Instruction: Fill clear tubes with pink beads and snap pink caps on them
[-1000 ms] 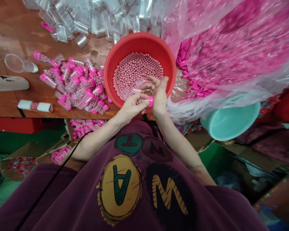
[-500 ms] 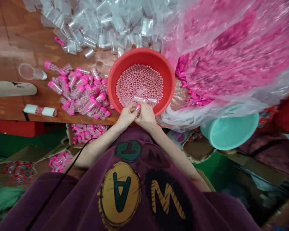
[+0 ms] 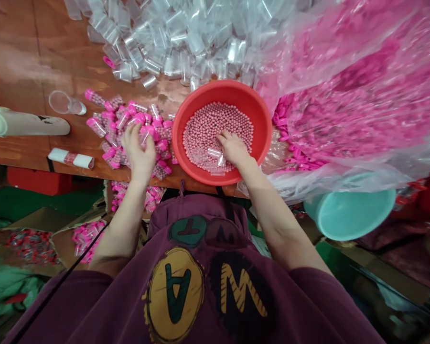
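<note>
Your right hand (image 3: 232, 148) lies palm down, fingers loosely together, on pink beads (image 3: 204, 129) in a red plastic basin (image 3: 222, 90). Clear tubes (image 3: 215, 156) lie just beside it; you can't tell if it grips one. Your left hand (image 3: 139, 148), fingers spread, presses on pink-capped filled tubes (image 3: 111, 138) left of the basin, its hold unclear. Empty tubes (image 3: 165, 52) heap on the far side; a plastic bag of pink caps (image 3: 344, 95) lies right.

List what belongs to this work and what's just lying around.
Belongs:
left hand, over filled tubes
right hand, in red basin of pink beads
empty clear tubes
pink caps in plastic bag

Lying around:
teal basin
clear cup
white roll
red-and-white packet
</note>
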Demonstrator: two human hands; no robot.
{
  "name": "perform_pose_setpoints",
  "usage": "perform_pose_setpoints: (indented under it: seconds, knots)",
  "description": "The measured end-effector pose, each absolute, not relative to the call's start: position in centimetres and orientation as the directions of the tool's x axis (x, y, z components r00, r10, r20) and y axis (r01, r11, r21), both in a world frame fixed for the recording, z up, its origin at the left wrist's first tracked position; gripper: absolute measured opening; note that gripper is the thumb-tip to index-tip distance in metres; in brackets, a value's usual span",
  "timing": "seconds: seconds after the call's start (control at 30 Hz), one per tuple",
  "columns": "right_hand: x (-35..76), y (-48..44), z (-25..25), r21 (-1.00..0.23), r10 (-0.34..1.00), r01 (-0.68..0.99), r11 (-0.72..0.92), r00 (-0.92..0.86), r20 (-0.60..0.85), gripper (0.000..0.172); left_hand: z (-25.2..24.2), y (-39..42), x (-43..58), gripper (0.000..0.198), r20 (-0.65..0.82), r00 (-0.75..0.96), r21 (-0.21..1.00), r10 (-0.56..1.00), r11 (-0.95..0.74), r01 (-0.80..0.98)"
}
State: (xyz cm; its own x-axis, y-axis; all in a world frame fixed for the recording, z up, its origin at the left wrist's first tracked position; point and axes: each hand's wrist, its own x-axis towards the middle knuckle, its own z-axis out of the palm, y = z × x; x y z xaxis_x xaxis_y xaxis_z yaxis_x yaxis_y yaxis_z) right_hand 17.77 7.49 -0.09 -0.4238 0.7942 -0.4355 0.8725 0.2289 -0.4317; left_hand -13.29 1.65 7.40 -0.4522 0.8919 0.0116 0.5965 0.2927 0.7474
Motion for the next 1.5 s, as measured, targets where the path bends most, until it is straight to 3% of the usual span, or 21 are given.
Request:
perform_pose_setpoints:
  seconds: [0.07, 0.13, 0.33, 0.4, 0.5, 0.63, 0.77, 0.9, 1.1, 1.33, 1.5]
  knots:
    - [17.9, 7.6, -0.5, -0.406, 0.750, 0.874, 0.268, -0.454, -0.482, 0.048, 6.6, 1.5, -12.3, 0.039, 0.078, -0.378, 0.701, 0.922, 0.219, 0.679]
    - [17.6, 7.8, -0.4, -0.402, 0.742, 0.874, 0.274, -0.458, -0.489, 0.044, 5.7, 1.1, -10.4, 0.034, 0.022, -0.312, 0.712, 0.950, 0.204, 0.672]
    - [14.2, 9.8, -0.5, -0.250, 0.857, 0.952, 0.175, -0.272, -0.438, 0.046, 3.6, -0.4, -6.8, 0.030, -0.046, -0.230, 0.696, 0.972, 0.196, 0.690]
    - [11.8, 10.0, -1.1, -0.306, 0.837, 0.925, 0.227, -0.346, -0.425, 0.048, 3.6, -0.4, -7.0, 0.029, -0.050, -0.228, 0.710, 0.972, 0.195, 0.676]
    - [9.1, 9.4, -2.1, -0.483, 0.770, 0.834, 0.267, -0.486, -0.413, 0.044, 4.0, -0.1, -7.8, 0.025, -0.040, -0.241, 0.748, 0.970, 0.189, 0.636]
    - [9.4, 7.9, -2.7, -0.738, 0.826, 0.671, 0.066, -0.452, -0.337, 0.043, 4.8, 0.3, -7.8, 0.020, -0.016, -0.283, 0.830, 0.959, 0.171, 0.532]
    - [11.3, 6.3, -1.2, -0.892, 0.920, 0.441, -0.100, -0.302, -0.252, 0.043, 4.7, 1.2, -5.7, 0.028, -0.183, -0.266, 0.914, 0.946, 0.264, 0.308]
    - [11.6, 4.6, 1.4, -0.938, 0.942, 0.285, -0.197, -0.208, -0.262, 0.048, 4.3, 2.8, -3.2, 0.035, -0.364, -0.135, 0.929, 0.922, 0.370, 0.020]
    - [15.4, 4.4, 4.6, -0.955, 0.903, 0.154, -0.252, -0.317, -0.290, 0.059, 6.2, 4.2, -2.7, 0.025, -0.482, 0.056, 0.843, 0.874, 0.481, -0.242]
    - [19.9, 5.8, 8.9, -0.960, 0.830, 0.211, -0.184, -0.490, -0.267, 0.043, 9.1, 4.5, -1.5, 0.025, -0.594, 0.327, 0.681, 0.735, 0.676, -0.281]
    - [20.6, 5.2, 9.2, -0.937, 0.810, 0.108, -0.333, -0.476, -0.343, 0.031, 9.7, 4.4, -0.1, 0.026, -0.638, 0.374, 0.598, 0.673, 0.739, -0.308]
